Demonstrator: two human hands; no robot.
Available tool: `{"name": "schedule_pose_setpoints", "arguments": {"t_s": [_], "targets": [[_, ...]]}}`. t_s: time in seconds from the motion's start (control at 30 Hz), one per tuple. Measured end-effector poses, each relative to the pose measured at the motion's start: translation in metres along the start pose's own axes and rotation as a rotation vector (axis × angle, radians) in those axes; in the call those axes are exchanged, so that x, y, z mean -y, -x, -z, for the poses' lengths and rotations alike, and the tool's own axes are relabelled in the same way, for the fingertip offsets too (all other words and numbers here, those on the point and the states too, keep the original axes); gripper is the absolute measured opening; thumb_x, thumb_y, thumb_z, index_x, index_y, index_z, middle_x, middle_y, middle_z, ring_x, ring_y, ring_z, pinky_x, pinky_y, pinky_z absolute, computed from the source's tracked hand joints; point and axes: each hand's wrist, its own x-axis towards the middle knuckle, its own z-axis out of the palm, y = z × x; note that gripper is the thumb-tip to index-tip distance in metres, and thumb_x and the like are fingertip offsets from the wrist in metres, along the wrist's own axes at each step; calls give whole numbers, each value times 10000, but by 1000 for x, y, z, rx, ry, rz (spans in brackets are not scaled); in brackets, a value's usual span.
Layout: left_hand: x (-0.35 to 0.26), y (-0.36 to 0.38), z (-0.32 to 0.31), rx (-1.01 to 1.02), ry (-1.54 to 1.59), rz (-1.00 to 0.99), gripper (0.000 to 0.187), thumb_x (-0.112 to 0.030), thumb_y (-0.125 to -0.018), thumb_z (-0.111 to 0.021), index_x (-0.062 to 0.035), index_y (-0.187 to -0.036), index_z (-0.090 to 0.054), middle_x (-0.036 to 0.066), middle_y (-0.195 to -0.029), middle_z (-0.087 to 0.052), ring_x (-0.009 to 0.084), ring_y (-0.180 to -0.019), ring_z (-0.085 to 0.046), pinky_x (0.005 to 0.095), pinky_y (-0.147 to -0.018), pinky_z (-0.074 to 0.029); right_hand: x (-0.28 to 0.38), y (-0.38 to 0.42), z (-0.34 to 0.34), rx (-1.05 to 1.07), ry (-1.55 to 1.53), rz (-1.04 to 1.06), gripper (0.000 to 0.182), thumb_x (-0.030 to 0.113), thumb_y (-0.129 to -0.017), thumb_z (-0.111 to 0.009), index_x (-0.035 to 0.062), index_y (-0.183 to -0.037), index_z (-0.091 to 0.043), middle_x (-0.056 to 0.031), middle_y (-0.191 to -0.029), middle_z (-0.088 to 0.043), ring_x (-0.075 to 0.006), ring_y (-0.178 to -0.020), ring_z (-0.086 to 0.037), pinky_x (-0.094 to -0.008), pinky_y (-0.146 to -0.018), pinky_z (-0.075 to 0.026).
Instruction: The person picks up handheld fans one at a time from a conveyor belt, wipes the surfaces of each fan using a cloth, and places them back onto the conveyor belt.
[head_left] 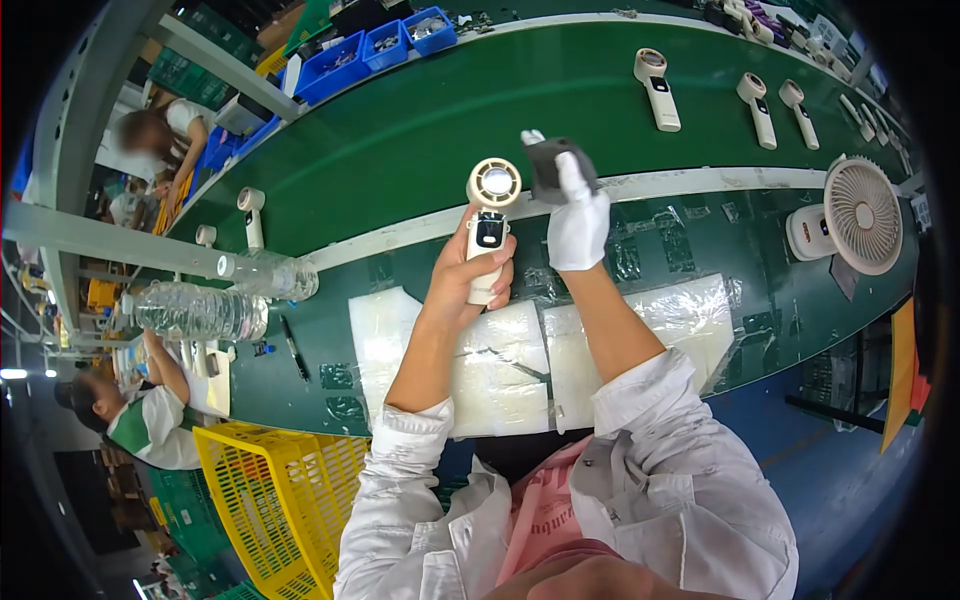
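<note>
- Head view: a handheld fan [489, 228] was held upright above the surface [420, 130], the left hand [470, 275] closed round its handle.
- Just right of the fan, a grey cloth [556, 165] was pinched in the gloved right hand [578, 225].

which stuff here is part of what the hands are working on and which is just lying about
In hand:
- left hand grips a white handheld fan
- gloved right hand holds a grey cloth beside it

Lying about:
- handheld fans on the belt
- desk fan
- water bottles
- pen
- yellow crate
- blue bins
</note>
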Motion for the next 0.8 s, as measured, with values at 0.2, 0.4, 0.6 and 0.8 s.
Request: {"name": "schedule_pose_setpoints", "arguments": {"t_s": [0.2, 0.4, 0.6, 0.8], "targets": [[0, 1, -4, -41, -63, -13, 808, 40, -868, -625, -233, -1535, -260, 66, -896, -559, 145, -553, -517, 302, -406, -401, -21, 3, -4, 283, 659, 487, 260, 171, -953, -633, 103, -1185, -729, -59, -1310, -676, -351, -1355, -495, -467, -1146, -327], [-1, 3, -9, -101, -87, -36, 639, 48, -866, -580, -162, -1430, -364, 75, -891, -562, 156, -568, -515, 304, -414, -400, -18, 5, -3, 378, 777, 611, 267, 179, -920, -655, 122, -1164, -747, -62, -1302, -683, -345, -1347, -515, -540, -1170, -282], [0, 6, -6, -164, -71, -25, 477, 35, -858, -537, -88, -1308, -436, 97, -901, -576, 165, -583, -515, 296, -423, -406, -16, 12, -9, 470, 667, 554, 250, 149, -884, -686, 106, -1118, -762, -101, -1295, -681, -346, -1345, -523, -535, -1182, -278], [-6, 2, 8, -134, -31, -111, 736, 79, -859, -541, -190, -1500, -300, 119, -923, -577, 181, -587, -521, 300, -422, -398, -13, 35, -8, 450, 192, -60, 231, 103, -888, -669, 4, -1072, -765, -284, -1360, -586, -276, -1291, -572, -385, -1018, -465]]}}
